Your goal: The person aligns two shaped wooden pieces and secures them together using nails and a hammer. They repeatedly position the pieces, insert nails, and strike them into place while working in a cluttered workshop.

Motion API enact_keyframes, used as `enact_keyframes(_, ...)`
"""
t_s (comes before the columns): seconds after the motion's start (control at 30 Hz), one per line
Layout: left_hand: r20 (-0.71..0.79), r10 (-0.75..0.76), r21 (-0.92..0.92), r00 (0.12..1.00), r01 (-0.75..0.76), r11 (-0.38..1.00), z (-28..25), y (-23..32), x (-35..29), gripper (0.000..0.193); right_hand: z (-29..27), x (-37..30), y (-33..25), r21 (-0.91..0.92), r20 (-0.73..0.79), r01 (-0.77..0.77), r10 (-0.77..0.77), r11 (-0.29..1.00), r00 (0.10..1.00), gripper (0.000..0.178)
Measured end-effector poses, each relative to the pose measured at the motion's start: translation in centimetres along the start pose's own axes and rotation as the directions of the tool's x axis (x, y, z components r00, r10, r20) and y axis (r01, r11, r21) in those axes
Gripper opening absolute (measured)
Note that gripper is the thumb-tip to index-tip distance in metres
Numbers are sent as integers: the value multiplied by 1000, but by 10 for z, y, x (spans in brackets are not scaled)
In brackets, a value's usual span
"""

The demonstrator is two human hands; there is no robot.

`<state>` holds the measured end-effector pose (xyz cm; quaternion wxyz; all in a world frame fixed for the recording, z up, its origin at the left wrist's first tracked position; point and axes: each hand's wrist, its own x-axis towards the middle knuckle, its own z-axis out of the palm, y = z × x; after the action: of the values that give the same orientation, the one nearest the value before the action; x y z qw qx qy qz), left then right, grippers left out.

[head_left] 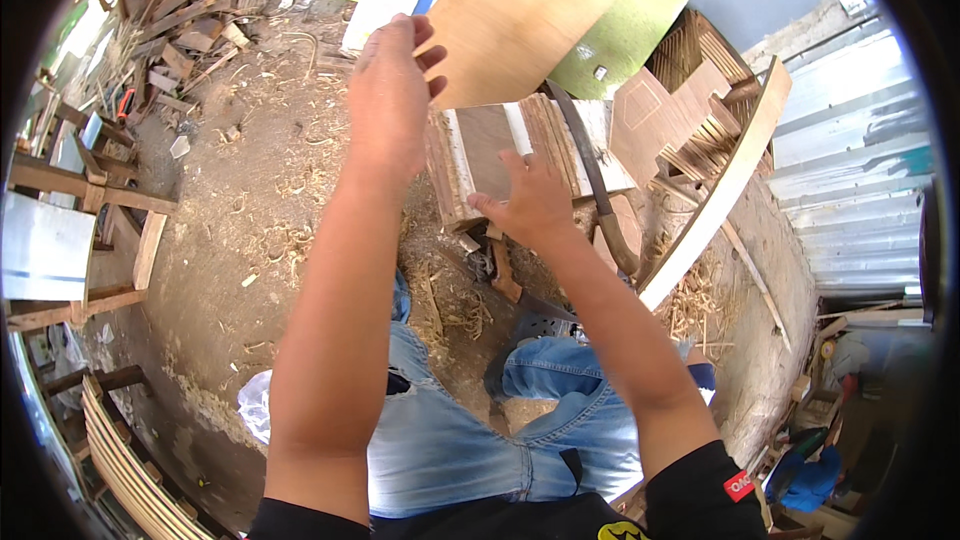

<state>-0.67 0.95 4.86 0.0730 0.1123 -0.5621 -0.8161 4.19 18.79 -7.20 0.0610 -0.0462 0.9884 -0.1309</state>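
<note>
Bright daylight, curved fisheye view
We see glare whitening the corrugated metal sheets point(850, 130) and the lower end of the long plank point(722, 188), shade dimming the lower right, straight edges bending toward a black rim.

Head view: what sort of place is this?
Likely a woodworking shop: pale, curled wood shavings litter the brown floor, brown wooden scraps lie heaped at upper left, and a flat tan plywood sheet shows at top centre.
</note>
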Motion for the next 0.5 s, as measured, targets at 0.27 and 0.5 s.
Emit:
enact_keyframes(0.27,-15,9,-52,1000,-10,999,-14,3,-5,44,3,10,-1,325,-102,-71,109,943,989,67)
enact_keyframes(0.5,-25,6,-60,1000,-8,998,-25,12,-7,42,-21,-6,31,829,160,-281,275,484,948,54)
